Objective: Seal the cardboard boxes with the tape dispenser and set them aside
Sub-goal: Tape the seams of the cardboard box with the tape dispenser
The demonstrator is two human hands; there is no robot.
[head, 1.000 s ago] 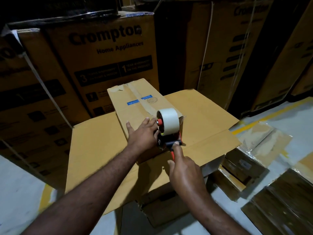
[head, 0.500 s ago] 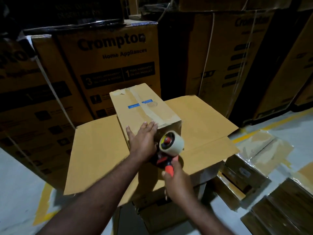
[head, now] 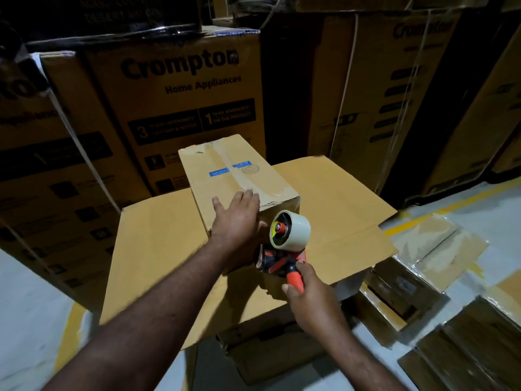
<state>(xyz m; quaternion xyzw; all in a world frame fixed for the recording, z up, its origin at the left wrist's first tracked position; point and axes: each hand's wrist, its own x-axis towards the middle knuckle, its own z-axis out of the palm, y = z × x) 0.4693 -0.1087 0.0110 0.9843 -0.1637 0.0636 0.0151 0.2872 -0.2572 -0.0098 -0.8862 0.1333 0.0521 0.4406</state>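
— Now, starting from the left: the left hand [head: 235,224] lies flat with its fingers straight, pressing on the near edge of the cardboard box [head: 203,187] top. It holds nothing.
— And the box itself?
— It sits on the cardboard sheet [head: 158,249], long axis running away from the person. A tape strip [head: 222,156] runs down the top along that same line.
— So where's the tape dispenser [head: 284,246]?
— Just right of that pressing hand, low against the box's near end face, below the top edge. Whether its head actually touches the face, I can't tell. The right hand [head: 310,300] has its grip wrapped round the orange handle.
— That sets up the next move, doesn't it?
— I'd judge so. The box lies ahead and left of the grip, so tearing off would mean pulling back toward the person. The left hand is nearer the seam and is placed to pin the tape end.
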